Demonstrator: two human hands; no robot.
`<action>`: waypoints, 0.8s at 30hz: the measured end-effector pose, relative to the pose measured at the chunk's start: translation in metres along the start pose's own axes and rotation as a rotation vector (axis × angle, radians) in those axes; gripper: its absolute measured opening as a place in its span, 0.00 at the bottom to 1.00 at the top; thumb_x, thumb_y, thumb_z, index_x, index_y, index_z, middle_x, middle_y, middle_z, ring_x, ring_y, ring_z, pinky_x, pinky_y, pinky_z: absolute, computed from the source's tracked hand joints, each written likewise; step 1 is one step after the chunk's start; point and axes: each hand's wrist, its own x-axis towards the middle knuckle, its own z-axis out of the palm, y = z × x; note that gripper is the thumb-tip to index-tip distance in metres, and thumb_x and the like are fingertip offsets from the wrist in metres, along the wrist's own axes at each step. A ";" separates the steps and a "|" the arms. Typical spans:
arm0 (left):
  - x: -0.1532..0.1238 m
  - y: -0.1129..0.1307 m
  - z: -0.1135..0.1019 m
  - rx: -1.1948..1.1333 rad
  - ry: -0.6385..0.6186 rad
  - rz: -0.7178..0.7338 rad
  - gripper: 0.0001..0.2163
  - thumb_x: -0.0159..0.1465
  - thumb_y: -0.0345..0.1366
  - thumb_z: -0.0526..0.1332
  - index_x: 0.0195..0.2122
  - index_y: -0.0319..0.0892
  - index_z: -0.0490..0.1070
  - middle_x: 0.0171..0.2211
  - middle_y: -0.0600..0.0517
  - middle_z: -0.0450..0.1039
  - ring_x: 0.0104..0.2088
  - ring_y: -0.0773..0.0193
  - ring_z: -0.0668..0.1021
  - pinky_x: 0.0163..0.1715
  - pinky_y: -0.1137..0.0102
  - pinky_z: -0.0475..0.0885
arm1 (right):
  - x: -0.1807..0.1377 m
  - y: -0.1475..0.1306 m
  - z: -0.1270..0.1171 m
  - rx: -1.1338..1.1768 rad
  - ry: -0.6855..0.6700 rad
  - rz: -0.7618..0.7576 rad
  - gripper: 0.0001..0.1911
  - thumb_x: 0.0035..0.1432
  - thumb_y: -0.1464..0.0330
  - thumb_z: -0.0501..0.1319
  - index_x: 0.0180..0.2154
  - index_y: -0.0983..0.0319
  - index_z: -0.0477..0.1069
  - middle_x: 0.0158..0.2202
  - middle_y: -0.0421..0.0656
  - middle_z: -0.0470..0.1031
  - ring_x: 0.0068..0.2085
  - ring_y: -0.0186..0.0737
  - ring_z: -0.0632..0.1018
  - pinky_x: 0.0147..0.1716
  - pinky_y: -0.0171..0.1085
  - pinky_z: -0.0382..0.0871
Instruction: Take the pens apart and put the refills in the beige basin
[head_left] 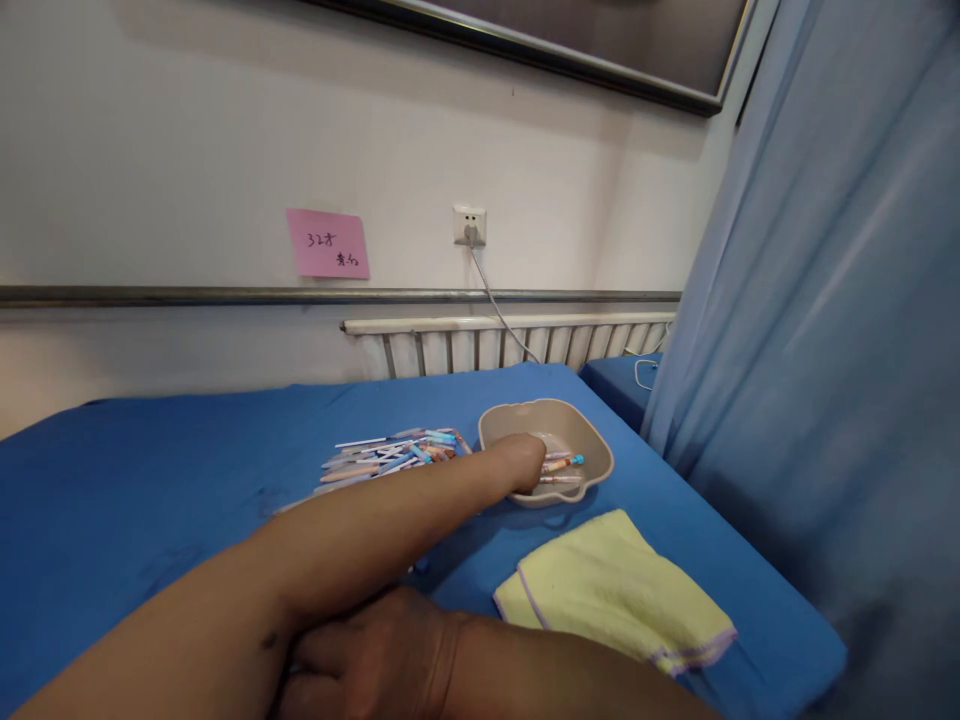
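My left arm stretches from the lower left across the blue table. My left hand [523, 463] reaches down into a beige bowl [592, 448], where a few pens [564, 466] with coloured caps lie. Its fingers are hidden behind the back of the hand. A pile of several pens [390, 457] lies on the blue cloth just left of the bowl. My right hand [375, 650] sits low in front, fingers curled and tucked against my left forearm. What the right hand holds, if anything, is hidden.
A folded pale yellow towel [615, 590] lies near the table's front right edge. A blue curtain [825, 300] hangs on the right. Behind the table are a radiator [450, 345], a wall socket [469, 225] with a cable, and a pink note [328, 244].
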 end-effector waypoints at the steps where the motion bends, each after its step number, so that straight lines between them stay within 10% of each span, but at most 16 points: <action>1: 0.001 0.000 0.000 0.001 -0.005 -0.004 0.14 0.49 0.31 0.65 0.39 0.35 0.77 0.38 0.36 0.78 0.38 0.50 0.79 0.37 0.67 0.73 | 0.000 0.000 0.001 -0.008 -0.002 -0.005 0.11 0.56 0.70 0.50 0.33 0.58 0.70 0.29 0.36 0.73 0.36 0.34 0.74 0.34 0.35 0.71; 24: 0.001 0.002 -0.001 0.007 0.015 0.009 0.14 0.50 0.31 0.65 0.39 0.35 0.76 0.37 0.36 0.78 0.39 0.49 0.79 0.36 0.68 0.74 | -0.003 -0.001 0.003 0.010 0.019 0.003 0.11 0.56 0.70 0.50 0.34 0.59 0.71 0.32 0.40 0.73 0.39 0.37 0.74 0.37 0.37 0.72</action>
